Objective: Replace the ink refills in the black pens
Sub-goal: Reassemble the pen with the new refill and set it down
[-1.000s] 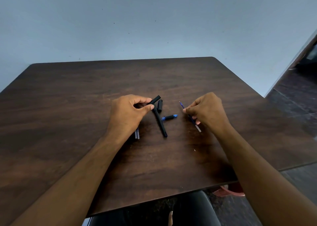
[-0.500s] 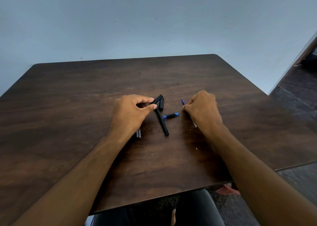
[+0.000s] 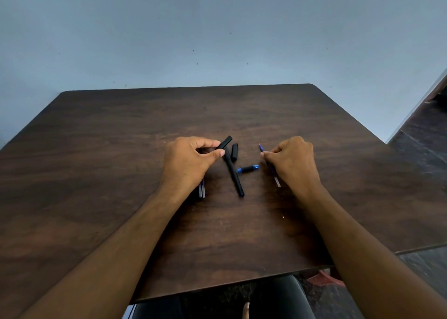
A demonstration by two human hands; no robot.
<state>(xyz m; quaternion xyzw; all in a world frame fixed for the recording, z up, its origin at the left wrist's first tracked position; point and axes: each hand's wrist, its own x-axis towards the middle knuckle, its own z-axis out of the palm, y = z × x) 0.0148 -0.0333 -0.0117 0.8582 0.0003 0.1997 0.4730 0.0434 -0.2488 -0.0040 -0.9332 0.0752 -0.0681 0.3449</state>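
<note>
My left hand (image 3: 191,161) pinches a black pen barrel (image 3: 225,142) between thumb and fingers, its end pointing up to the right. A second black pen (image 3: 234,177) lies on the dark wooden table (image 3: 121,173), slanting down to the right just below that barrel. A short black cap (image 3: 234,152) lies beside it. A small black grip piece with blue ends (image 3: 247,168) rests between my hands. My right hand (image 3: 291,161) is closed on a thin blue ink refill (image 3: 261,148), whose clear tail (image 3: 277,182) shows below the hand. Two more refills (image 3: 202,191) stick out under my left wrist.
The table's near edge (image 3: 229,284) runs above a black chair seat (image 3: 278,299). A pale blue wall stands behind the table. Dark floor shows at the right, past the table's right edge.
Both hands stay in nearly the same place, and my right hand has shifted slightly on the refill so its tail shows again. The loose parts have not moved.
</note>
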